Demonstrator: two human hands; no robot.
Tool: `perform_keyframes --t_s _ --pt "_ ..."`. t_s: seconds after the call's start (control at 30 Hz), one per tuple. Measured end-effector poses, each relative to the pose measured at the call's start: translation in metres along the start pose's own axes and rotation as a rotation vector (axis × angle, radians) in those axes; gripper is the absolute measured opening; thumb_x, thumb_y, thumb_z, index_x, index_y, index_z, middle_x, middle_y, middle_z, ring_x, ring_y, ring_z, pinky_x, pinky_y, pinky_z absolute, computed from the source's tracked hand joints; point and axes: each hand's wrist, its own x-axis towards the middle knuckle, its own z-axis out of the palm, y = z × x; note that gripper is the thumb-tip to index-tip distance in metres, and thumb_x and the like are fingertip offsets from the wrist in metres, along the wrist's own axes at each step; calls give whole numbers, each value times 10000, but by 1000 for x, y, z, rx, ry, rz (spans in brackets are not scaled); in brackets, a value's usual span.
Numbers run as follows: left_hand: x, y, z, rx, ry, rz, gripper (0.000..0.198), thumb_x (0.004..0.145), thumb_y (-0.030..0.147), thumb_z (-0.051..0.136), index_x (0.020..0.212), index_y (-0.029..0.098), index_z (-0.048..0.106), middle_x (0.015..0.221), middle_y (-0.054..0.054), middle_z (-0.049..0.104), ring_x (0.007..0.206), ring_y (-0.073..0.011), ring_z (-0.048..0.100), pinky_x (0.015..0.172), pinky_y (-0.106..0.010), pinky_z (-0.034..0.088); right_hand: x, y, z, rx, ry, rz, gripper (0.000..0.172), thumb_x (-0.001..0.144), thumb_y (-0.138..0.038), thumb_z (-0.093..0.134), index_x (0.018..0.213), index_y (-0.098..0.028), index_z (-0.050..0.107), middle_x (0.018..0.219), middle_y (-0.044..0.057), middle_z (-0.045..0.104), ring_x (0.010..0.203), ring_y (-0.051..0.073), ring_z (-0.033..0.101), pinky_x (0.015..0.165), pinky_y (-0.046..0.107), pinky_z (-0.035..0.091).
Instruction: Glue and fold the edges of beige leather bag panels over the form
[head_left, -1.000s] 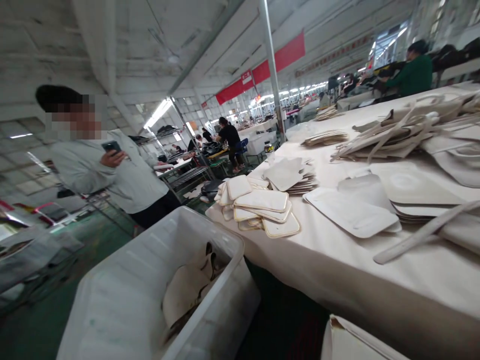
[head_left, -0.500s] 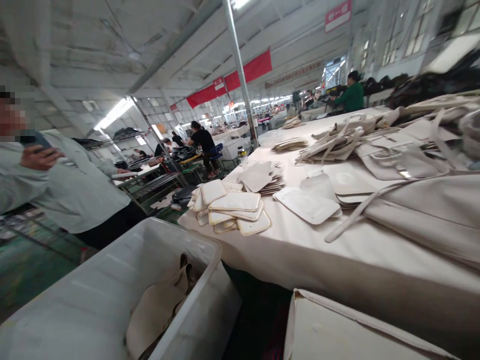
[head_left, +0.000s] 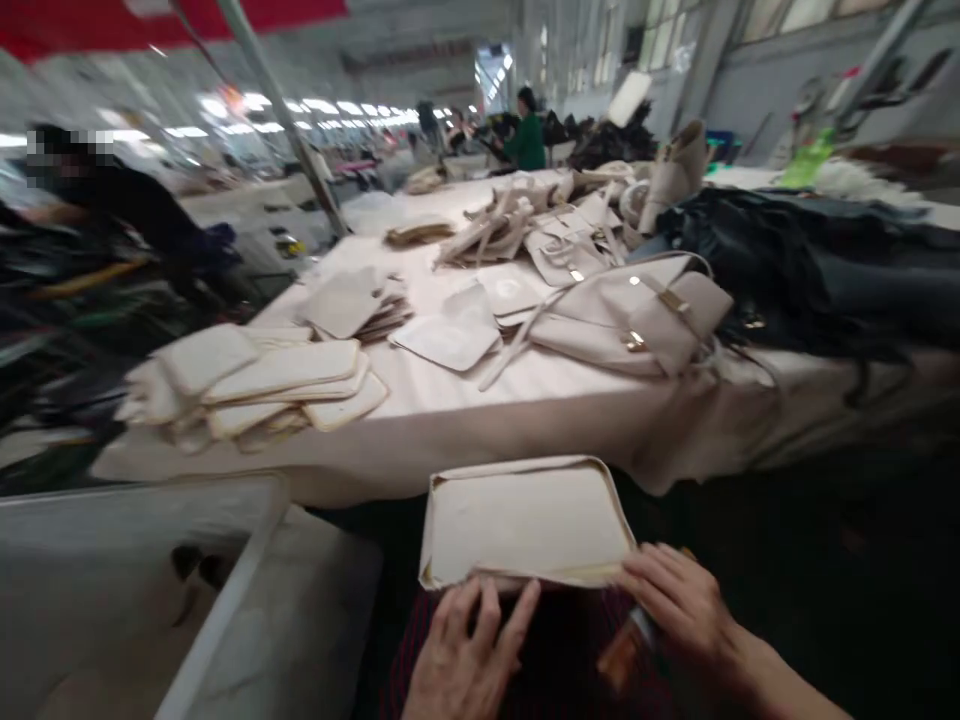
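Observation:
A cream rectangular piece (head_left: 529, 525) with raised, folded edges, like a shallow tray-shaped bag panel, lies before me above my lap. My left hand (head_left: 469, 645) rests on its near edge, fingers spread and fingertips touching the rim. At its near right corner is my right hand (head_left: 682, 605), fingers curled and touching the panel. Held in that hand is a slim tool (head_left: 622, 655) with a metallic part and an orange-brown end pointing down; blur hides its exact kind.
Ahead, a cloth-covered table (head_left: 450, 440) bears stacked cream panels (head_left: 281, 375), a beige bag (head_left: 615, 315) and dark material (head_left: 810, 270). A white plastic bin (head_left: 315, 610) stands at my left with beige pieces inside. Co-workers (head_left: 525, 135) are farther off.
My view has swung right and down. Both my hands and the whole cream panel now show; the person standing at the left has gone out of view.

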Motion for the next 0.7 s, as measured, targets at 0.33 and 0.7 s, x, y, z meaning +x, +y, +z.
perform_keyframes --t_s 0.33,0.7 --pt "3 4 3 46 -53 47 592 863 244 608 1424 308 431 1155 -123 546 1041 -301 502 861 -465 475 0 -10 -14 78 -150 175 278 922 -131 501 1192 -138 568 977 104 650 820 187 573 690 316 492" --pt "68 25 16 -470 102 156 365 897 174 557 1262 182 548 1109 -86 577 1073 -239 480 906 -395 443 -15 -9 7 128 -2 243 339 881 -124 571 1208 -205 614 1075 96 534 828 150 555 633 257 500"
